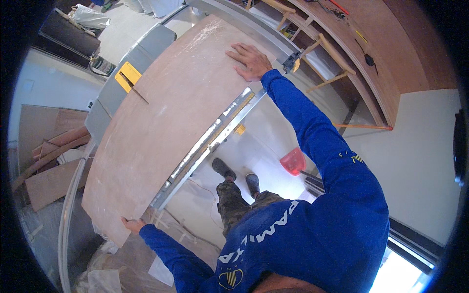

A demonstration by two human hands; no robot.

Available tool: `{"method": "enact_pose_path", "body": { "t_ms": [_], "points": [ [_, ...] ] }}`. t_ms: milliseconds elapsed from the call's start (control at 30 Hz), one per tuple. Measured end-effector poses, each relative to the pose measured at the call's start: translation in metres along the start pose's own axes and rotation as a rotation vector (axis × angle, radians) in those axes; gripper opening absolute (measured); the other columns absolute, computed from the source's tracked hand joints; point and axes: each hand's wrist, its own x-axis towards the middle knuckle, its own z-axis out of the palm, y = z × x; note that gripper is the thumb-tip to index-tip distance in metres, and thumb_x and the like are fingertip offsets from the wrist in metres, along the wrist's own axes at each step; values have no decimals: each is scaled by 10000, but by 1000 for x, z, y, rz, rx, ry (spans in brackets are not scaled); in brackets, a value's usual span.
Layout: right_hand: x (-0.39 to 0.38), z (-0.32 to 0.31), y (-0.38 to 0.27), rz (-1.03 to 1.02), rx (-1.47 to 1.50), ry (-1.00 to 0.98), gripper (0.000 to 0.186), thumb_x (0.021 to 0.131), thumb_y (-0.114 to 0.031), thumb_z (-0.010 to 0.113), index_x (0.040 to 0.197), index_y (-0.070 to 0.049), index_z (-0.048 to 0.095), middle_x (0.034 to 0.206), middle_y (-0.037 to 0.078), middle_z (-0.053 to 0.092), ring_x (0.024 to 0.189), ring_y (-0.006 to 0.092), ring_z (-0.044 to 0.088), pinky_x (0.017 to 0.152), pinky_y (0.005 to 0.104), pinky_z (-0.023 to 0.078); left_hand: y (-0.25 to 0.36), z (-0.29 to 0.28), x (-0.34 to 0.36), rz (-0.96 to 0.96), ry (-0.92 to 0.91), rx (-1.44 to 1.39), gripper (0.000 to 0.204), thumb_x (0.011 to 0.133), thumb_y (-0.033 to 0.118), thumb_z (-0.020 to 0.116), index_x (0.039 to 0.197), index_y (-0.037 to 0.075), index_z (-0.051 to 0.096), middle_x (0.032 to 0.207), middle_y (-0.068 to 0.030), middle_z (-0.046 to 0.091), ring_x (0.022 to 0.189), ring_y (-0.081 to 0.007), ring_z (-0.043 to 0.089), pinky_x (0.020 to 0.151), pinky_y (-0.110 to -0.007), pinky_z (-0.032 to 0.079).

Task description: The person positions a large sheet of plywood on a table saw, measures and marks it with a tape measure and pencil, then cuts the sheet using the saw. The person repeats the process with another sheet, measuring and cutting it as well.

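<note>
A large thin plywood sheet point(161, 122) lies across a grey table saw point(146, 49). The saw's yellow throat plate point(128, 74) shows beyond the sheet's far edge, and a dark slot or cut line runs from it into the sheet. My left hand point(133, 224) grips the sheet's edge at its near left corner, with some fingers hidden beneath. Flat on the sheet near its right end rests my right hand point(250, 61), fingers spread. Along the saw's front, a metal fence rail point(205, 146) runs beside the sheet's near edge.
A red dustpan point(293, 161) is on the floor to my right. Wooden shelving point(361, 63) with tools on top stands at the back right. Wood offcuts point(53, 180) lean at the left, beside a pale hose or cable point(66, 229). Plastic sheeting point(132, 271) covers the lower left.
</note>
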Motion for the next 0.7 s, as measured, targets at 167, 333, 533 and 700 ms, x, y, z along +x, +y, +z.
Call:
{"method": "enact_pose_path", "body": {
  "t_ms": [167,333,533,700],
  "points": [
    [9,7,0,-6,-26,10,629,877,-315,675,1481,-228,524,1533,131,485,1442,327,415,1185,477,344,-3,6,11,-291,82,-309,588,887,350,748,1200,-122,593,1201,-159,659,1026,-295,659,842,-443,566],
    [23,9,-3,31,12,-14,606,878,-301,674,1464,-224,543,1538,127,481,1438,328,419,1174,475,361,-27,3,47,-230,11,-185,588,891,364,746,1221,-94,581,1203,-162,652,993,-305,665,797,-443,577],
    [40,15,-5,34,12,-43,591,882,-289,666,1458,-223,552,1520,126,496,1415,329,441,1165,468,371,-20,20,49,-302,198,-226,587,877,352,763,1199,-107,589,1167,-159,665,969,-308,666,804,-456,577],
    [53,22,-2,23,-15,-50,601,908,-285,661,1490,-246,519,1559,101,463,1444,329,411,1207,459,333,13,50,38,-329,261,-270,553,862,345,774,1164,-96,631,1183,-153,666,987,-300,657,855,-467,557]
  ]
}}
